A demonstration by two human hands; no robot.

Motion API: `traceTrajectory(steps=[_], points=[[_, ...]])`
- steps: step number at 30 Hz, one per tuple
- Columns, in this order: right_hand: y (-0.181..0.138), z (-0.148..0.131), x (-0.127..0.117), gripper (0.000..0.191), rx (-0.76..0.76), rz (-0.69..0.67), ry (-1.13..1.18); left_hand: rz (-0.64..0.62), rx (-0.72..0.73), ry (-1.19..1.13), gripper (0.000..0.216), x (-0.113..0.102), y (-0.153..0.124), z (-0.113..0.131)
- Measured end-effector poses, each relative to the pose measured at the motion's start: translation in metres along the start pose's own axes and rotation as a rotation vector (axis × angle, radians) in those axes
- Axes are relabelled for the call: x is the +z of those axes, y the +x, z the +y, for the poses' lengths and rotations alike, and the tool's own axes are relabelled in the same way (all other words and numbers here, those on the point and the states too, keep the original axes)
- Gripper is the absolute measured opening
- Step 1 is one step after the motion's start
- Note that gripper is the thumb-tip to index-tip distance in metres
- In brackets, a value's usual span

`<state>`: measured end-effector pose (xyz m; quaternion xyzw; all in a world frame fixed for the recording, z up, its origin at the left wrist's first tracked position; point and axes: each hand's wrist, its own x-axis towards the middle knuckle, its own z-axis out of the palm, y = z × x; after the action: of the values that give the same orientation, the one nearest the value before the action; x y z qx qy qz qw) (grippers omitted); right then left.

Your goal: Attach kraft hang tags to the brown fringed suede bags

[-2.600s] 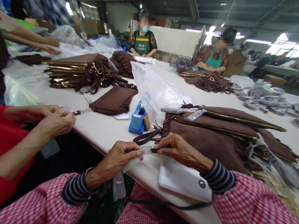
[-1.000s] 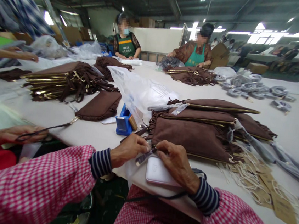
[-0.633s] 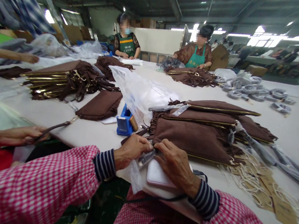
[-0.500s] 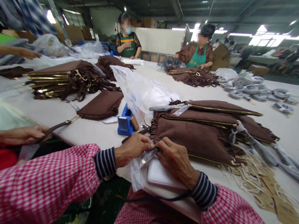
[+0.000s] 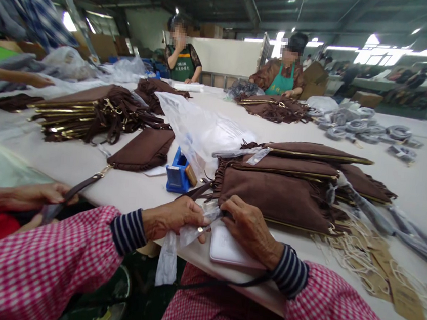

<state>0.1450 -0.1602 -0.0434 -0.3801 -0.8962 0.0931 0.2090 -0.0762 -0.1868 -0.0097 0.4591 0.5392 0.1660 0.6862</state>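
Plastic sleeve [image 5: 168, 257] dangles at lower centre of the frame, pinched in my left hand [image 5: 171, 219]; just right of it, my right hand [image 5: 246, 227] pinches the end of the brown strap [image 5: 197, 191].

Nothing could be read with certainty. The dark green apron [image 5: 182, 67] on the person at the far end of the pale table [image 5: 126, 189] was too small and blurred for any print on its chest to be made out. The white rounded power bank [image 5: 227, 245] at the near edge bore a faint grey mark, illegible. The large clear plastic bag [image 5: 205, 128] showed pale printed lines, too washed out to read. The brown paper hang tags [image 5: 394, 286] and the small clear plastic sleeve [image 5: 186, 233], pinched between the left hand [image 5: 171, 219] and right hand [image 5: 247, 224], showed no legible lettering.
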Motion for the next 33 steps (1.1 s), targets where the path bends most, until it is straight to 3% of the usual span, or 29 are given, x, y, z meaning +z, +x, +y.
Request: traceTrajectory(steps=[6,11,15,24,33], points=[[-0.005,0.007,-0.001,0.037,0.042,0.072,0.256,0.036,0.031,-0.006,0.053,0.001,0.009,0.002],[-0.008,0.007,-0.003,0.039,0.101,0.093,0.355,0.038,0.082,-0.019,0.049,0.005,0.012,-0.005],[-0.013,0.006,0.001,0.033,0.108,0.093,0.272,-0.035,0.107,-0.079,0.049,0.004,0.012,-0.009],[-0.007,-0.004,0.003,0.011,0.019,0.055,-0.046,-0.031,0.051,-0.173,0.049,0.007,0.017,-0.007],[-0.005,0.005,0.010,0.014,-0.050,0.058,0.020,-0.067,0.032,-0.118,0.050,-0.005,0.012,-0.011]])
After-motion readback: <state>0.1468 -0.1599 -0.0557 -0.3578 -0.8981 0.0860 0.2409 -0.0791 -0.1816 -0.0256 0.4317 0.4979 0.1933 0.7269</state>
